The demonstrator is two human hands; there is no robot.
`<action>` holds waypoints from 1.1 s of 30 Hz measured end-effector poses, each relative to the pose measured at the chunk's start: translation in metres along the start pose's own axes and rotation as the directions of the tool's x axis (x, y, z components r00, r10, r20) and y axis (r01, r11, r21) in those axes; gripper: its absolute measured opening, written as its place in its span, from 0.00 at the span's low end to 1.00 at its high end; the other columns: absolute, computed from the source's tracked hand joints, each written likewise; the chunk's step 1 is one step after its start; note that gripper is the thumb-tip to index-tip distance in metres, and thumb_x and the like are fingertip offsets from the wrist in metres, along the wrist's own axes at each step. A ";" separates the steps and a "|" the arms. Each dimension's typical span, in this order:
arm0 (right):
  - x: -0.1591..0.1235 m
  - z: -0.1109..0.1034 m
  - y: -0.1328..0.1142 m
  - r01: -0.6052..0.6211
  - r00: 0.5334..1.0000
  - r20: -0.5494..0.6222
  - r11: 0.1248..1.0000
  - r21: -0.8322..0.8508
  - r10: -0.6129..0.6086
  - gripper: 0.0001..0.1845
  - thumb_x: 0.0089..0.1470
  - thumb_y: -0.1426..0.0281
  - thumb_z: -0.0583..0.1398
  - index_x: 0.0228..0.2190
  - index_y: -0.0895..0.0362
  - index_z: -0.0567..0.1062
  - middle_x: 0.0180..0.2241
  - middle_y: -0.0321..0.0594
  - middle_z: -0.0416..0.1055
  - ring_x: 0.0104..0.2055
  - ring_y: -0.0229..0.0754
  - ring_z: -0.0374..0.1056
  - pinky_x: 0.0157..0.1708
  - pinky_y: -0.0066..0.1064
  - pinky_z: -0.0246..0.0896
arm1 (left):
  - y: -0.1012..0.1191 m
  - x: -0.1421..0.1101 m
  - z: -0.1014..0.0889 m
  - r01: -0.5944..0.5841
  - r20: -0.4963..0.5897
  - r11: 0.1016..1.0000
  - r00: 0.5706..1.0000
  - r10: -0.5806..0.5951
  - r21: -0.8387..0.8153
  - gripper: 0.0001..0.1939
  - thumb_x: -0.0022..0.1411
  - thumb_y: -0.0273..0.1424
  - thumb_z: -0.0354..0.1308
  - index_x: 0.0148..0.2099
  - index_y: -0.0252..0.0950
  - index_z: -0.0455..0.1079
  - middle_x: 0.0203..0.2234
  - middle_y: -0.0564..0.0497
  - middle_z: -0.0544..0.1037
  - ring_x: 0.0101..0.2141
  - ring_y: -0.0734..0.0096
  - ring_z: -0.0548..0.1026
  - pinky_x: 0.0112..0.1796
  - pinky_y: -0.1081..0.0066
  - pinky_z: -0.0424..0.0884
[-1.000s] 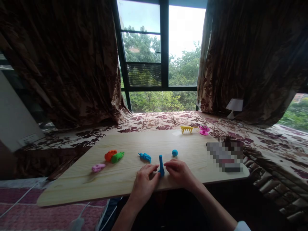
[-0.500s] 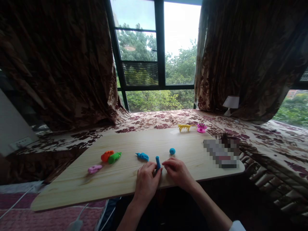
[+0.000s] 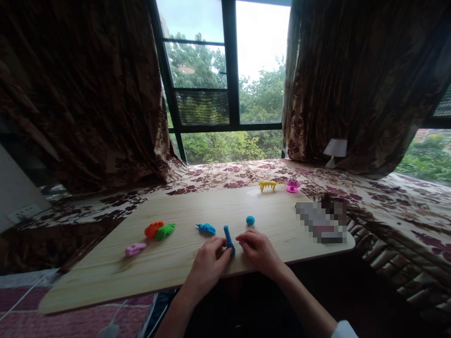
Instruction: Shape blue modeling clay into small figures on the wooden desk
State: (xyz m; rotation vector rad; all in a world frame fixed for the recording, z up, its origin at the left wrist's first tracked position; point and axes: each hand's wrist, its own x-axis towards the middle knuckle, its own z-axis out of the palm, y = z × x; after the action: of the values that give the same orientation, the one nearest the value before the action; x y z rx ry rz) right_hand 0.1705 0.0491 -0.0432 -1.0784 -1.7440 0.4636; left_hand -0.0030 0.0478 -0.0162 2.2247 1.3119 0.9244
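In the head view, a dark blue clay piece (image 3: 228,238) is stood on a pale wooden board (image 3: 197,206), close to its near edge and between the two hands. It is shaped as a slim stalk, widened at the foot and leaned slightly to the left at the top. Its lower part is pinched between the thumb and forefinger of the left hand (image 3: 208,263). The right hand (image 3: 260,249) is held just beside it, with the fingers curled in toward the thumb; whether anything is gripped there cannot be told.

A blue ball (image 3: 250,220) is placed beyond the right hand, and a lighter blue lump (image 3: 206,229) is laid beyond the left. Farther left, an orange piece (image 3: 152,229) and a green piece (image 3: 165,232) are set side by side, with a pink piece (image 3: 135,249) nearer the edge. Near the far edge, a yellow legged figure (image 3: 268,186) is stood beside a magenta stand (image 3: 292,186). At the right end, a pixelated object (image 3: 322,225) is seen, its nature hidden. Behind, a white-shaded lamp (image 3: 336,148) is set on patterned cloth (image 3: 218,174), under a window framed by dark curtains (image 3: 331,75).
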 end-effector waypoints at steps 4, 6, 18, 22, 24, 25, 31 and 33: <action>0.001 -0.001 0.000 0.002 1.000 0.001 1.000 -0.002 -0.002 0.12 0.53 0.77 0.55 0.34 0.55 0.77 0.31 0.38 0.72 0.32 0.38 0.68 0.35 0.28 0.61 | 0.001 0.004 -0.012 0.001 0.072 0.992 0.997 0.009 -0.130 0.13 0.60 0.32 0.47 0.43 0.40 0.71 0.39 0.51 0.74 0.43 0.67 0.70 0.46 0.69 0.62; 0.001 -0.001 -0.001 0.002 1.000 0.000 1.000 -0.001 -0.002 0.12 0.53 0.77 0.55 0.34 0.55 0.77 0.31 0.37 0.72 0.33 0.38 0.68 0.35 0.28 0.61 | 0.003 0.007 -0.014 -0.021 0.103 0.989 0.994 0.036 -0.149 0.13 0.60 0.32 0.48 0.41 0.40 0.73 0.38 0.51 0.74 0.42 0.66 0.70 0.46 0.70 0.62; 0.000 -0.002 -0.002 -0.009 1.000 0.004 1.000 0.003 0.009 0.12 0.53 0.76 0.55 0.34 0.54 0.77 0.31 0.37 0.72 0.32 0.37 0.68 0.35 0.28 0.62 | 0.000 0.003 -0.003 0.081 -0.023 0.996 0.996 -0.082 -0.048 0.09 0.53 0.37 0.55 0.31 0.39 0.71 0.28 0.53 0.76 0.33 0.66 0.73 0.37 0.70 0.65; 0.000 -0.002 -0.003 -0.009 1.000 0.004 1.000 -0.002 0.009 0.11 0.53 0.76 0.55 0.34 0.54 0.77 0.31 0.37 0.72 0.32 0.38 0.68 0.35 0.28 0.62 | -0.001 0.003 -0.001 0.061 -0.052 0.998 0.997 -0.062 -0.030 0.09 0.53 0.37 0.54 0.29 0.38 0.72 0.28 0.52 0.76 0.33 0.65 0.73 0.38 0.70 0.65; 0.000 -0.002 -0.003 -0.009 1.000 0.004 1.000 -0.002 0.009 0.11 0.53 0.76 0.55 0.34 0.54 0.77 0.31 0.37 0.72 0.32 0.38 0.68 0.35 0.28 0.62 | -0.002 0.003 0.000 0.089 -0.048 0.995 0.995 -0.092 -0.051 0.10 0.54 0.37 0.54 0.32 0.38 0.73 0.29 0.52 0.76 0.34 0.65 0.74 0.37 0.70 0.66; 0.000 -0.002 -0.003 -0.008 1.000 0.005 1.000 -0.001 0.008 0.11 0.53 0.76 0.55 0.34 0.54 0.77 0.31 0.37 0.72 0.32 0.38 0.68 0.35 0.28 0.62 | -0.002 0.002 0.000 0.100 -0.047 0.993 0.994 -0.103 -0.062 0.10 0.54 0.37 0.55 0.35 0.38 0.73 0.30 0.52 0.76 0.34 0.65 0.74 0.37 0.70 0.66; 0.000 -0.001 -0.002 -0.009 1.000 0.014 1.000 0.008 0.008 0.12 0.53 0.76 0.55 0.34 0.54 0.77 0.31 0.37 0.72 0.32 0.38 0.68 0.35 0.28 0.62 | -0.002 0.001 0.003 0.025 -0.026 0.999 0.999 -0.026 -0.041 0.10 0.55 0.36 0.54 0.35 0.40 0.75 0.29 0.52 0.76 0.34 0.67 0.73 0.39 0.71 0.66; 0.000 -0.001 -0.002 -0.010 1.000 0.019 1.000 0.011 0.010 0.11 0.53 0.76 0.55 0.34 0.54 0.77 0.31 0.37 0.72 0.33 0.38 0.68 0.35 0.29 0.62 | -0.001 0.002 0.003 0.013 -0.034 0.999 0.999 -0.014 -0.045 0.10 0.55 0.35 0.54 0.32 0.39 0.75 0.29 0.52 0.76 0.34 0.67 0.73 0.39 0.71 0.66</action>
State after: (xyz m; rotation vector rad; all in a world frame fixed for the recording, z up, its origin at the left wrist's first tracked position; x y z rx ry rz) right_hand 0.1707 0.0478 -0.0408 -1.0784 -1.7509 0.4907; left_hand -0.0009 0.0505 -0.0185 2.1724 1.3067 0.9818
